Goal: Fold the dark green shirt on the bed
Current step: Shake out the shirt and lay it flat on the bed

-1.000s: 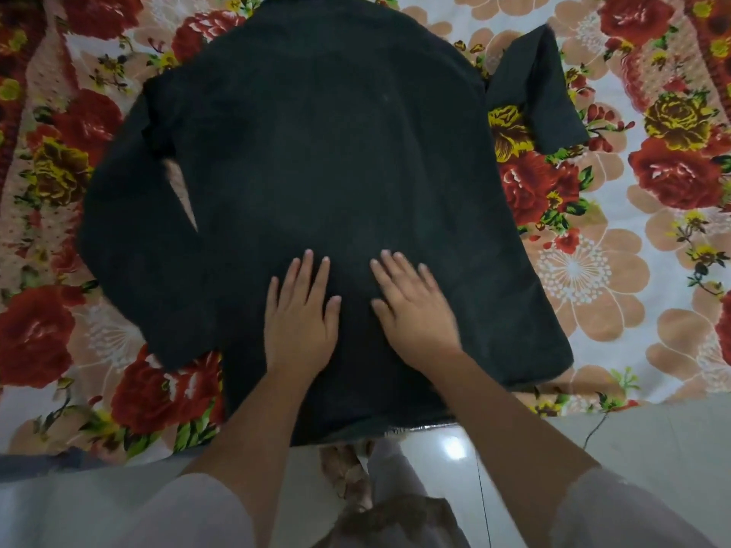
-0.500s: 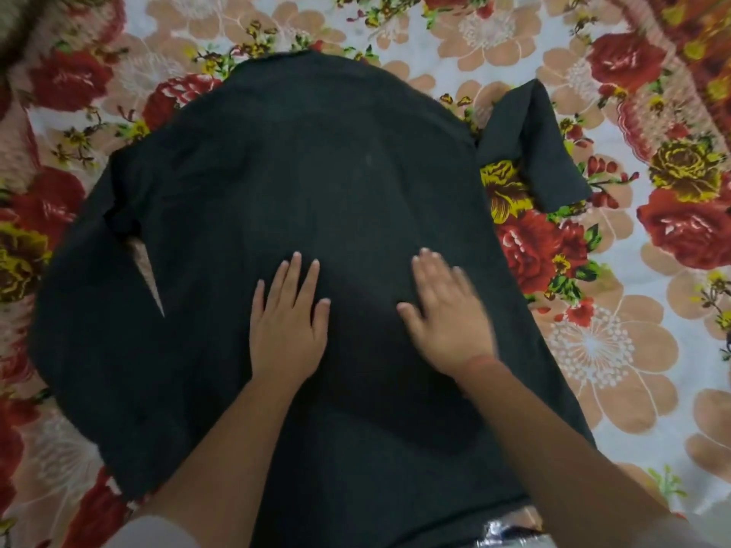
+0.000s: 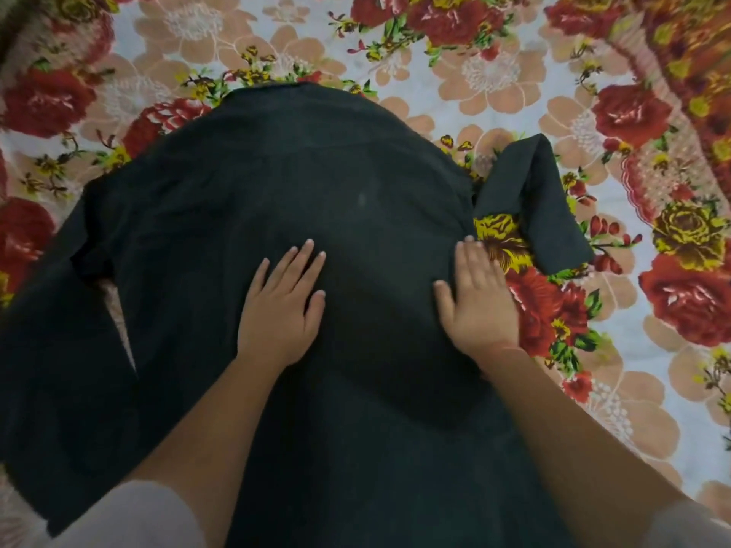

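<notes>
The dark green shirt [image 3: 308,183] lies spread flat on the bed, its collar end away from me. One sleeve hangs down at the left; the other sleeve [image 3: 542,207] bends outward at the right. My left hand [image 3: 283,306] rests flat, fingers apart, on the middle of the shirt's body. My right hand [image 3: 474,302] lies flat on the shirt's right side edge, just below the right armpit, fingers together and pointing away from me. Neither hand grips the cloth.
The bed is covered with a floral sheet [image 3: 514,73] of red, yellow and peach flowers on white. It shows all around the shirt, widest at the top and right. White sleeves cover my upper arms at the bottom corners.
My right hand has slid rightward from the shirt's middle to its right side edge. The left hand has stayed near the centre. My view has moved in closer over the bed.
</notes>
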